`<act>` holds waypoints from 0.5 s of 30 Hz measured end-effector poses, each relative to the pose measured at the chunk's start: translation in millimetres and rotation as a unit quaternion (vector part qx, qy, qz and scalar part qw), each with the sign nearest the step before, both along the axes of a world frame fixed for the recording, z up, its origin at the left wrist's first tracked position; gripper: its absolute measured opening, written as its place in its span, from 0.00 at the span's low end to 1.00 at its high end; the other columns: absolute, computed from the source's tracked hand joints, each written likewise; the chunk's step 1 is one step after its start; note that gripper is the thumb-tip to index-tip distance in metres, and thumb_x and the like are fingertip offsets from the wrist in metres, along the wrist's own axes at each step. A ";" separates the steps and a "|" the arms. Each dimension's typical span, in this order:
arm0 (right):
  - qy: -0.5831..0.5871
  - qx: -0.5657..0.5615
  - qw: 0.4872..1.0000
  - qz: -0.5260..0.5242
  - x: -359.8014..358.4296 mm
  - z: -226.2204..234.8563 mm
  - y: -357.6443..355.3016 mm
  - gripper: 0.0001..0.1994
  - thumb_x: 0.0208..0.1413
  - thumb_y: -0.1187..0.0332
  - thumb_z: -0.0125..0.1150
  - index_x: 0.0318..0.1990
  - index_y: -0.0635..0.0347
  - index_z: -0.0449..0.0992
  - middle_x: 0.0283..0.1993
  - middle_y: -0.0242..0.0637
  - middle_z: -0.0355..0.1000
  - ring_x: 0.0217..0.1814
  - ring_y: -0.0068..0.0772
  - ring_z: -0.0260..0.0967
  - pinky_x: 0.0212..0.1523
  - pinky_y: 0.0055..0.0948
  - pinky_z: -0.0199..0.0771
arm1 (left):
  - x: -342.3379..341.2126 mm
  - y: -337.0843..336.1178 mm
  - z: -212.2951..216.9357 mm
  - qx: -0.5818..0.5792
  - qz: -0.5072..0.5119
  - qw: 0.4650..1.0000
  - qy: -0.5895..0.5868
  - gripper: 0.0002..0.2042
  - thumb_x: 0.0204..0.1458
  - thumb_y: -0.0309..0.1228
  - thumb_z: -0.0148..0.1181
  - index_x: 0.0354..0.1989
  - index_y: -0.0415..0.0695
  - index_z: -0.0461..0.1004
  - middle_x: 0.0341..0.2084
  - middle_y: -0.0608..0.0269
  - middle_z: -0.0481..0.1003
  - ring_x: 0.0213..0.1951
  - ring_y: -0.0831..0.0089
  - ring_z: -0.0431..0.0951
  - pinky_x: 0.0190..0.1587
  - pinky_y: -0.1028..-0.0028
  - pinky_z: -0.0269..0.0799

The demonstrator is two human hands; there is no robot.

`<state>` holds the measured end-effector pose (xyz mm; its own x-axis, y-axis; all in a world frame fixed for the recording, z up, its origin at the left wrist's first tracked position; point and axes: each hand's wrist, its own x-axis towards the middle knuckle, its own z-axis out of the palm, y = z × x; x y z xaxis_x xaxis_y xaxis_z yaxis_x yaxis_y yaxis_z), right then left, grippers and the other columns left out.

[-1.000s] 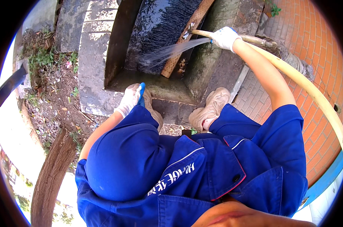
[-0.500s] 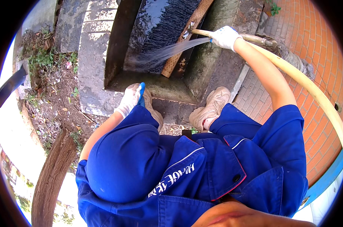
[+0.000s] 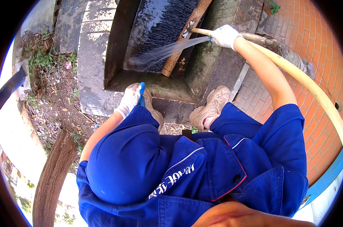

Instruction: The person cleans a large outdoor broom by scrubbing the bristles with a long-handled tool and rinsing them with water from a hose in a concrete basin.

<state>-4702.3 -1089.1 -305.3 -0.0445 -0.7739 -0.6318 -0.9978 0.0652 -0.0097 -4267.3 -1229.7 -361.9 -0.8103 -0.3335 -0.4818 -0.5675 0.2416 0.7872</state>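
Note:
My right hand (image 3: 225, 37), in a white work glove, is closed round the end of a pale yellow hose (image 3: 292, 72). From its small blue tip a fan of water (image 3: 171, 52) sprays left into a dark stone trough (image 3: 192, 90). A light pipe with a metal tap (image 3: 188, 29) passes behind this hand. My left hand (image 3: 131, 99), gloved in white with a blue palm side, hangs in front of my left knee, over my shoe. Its fingers look loosely stretched, and nothing shows in them.
A wooden plank (image 3: 184, 39) lies lengthwise in the trough over dark water. My shoes stand at its near rim. A tree trunk (image 3: 52, 178) rises at the lower left, beside littered soil. Orange brick paving (image 3: 311, 49) and a wrapped pipe (image 3: 296, 60) lie to the right.
The water spray spreads slightly wider and reaches a little farther left. Both hands stay almost where they were.

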 end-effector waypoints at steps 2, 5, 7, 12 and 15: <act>-0.003 0.009 1.000 0.005 -2.1 -4.0 0.8 0.11 0.56 0.64 0.52 0.43 0.54 0.75 0.26 0.46 0.75 0.28 0.48 0.75 0.28 0.44 0.73 | 0.0 -0.5 -0.7 -0.002 -0.004 1.000 -0.004 0.19 0.62 0.42 0.43 0.38 0.36 0.73 0.33 0.41 0.74 0.41 0.42 0.72 0.44 0.57 0.67; -0.003 0.011 1.000 0.009 -2.5 -5.7 1.4 0.10 0.55 0.66 0.51 0.42 0.54 0.75 0.26 0.45 0.75 0.28 0.48 0.75 0.28 0.44 0.73 | 1.8 0.6 -4.5 -0.007 0.002 1.000 -0.014 0.19 0.62 0.42 0.43 0.38 0.36 0.72 0.33 0.41 0.74 0.41 0.42 0.72 0.44 0.57 0.67; -0.004 0.009 1.000 0.004 -0.8 -3.9 0.7 0.10 0.55 0.67 0.50 0.41 0.55 0.75 0.26 0.45 0.75 0.28 0.48 0.75 0.28 0.44 0.73 | 2.6 1.3 -5.4 -0.014 0.005 1.000 0.001 0.19 0.62 0.42 0.43 0.38 0.36 0.72 0.33 0.40 0.74 0.40 0.42 0.72 0.43 0.57 0.67; -0.016 -0.014 1.000 0.007 -3.2 -4.6 3.6 0.09 0.53 0.67 0.52 0.40 0.54 0.75 0.25 0.45 0.75 0.28 0.49 0.75 0.28 0.44 0.73 | 2.9 0.8 -5.5 0.005 0.010 1.000 0.005 0.19 0.62 0.42 0.43 0.37 0.35 0.72 0.32 0.39 0.74 0.40 0.41 0.72 0.43 0.58 0.67; -0.011 -0.010 1.000 0.008 -2.9 -5.1 3.0 0.09 0.52 0.67 0.53 0.40 0.53 0.75 0.25 0.45 0.74 0.27 0.49 0.74 0.28 0.44 0.73 | 4.2 1.7 -8.7 0.004 0.016 1.000 0.012 0.19 0.61 0.42 0.44 0.36 0.35 0.72 0.32 0.39 0.74 0.39 0.41 0.72 0.43 0.58 0.67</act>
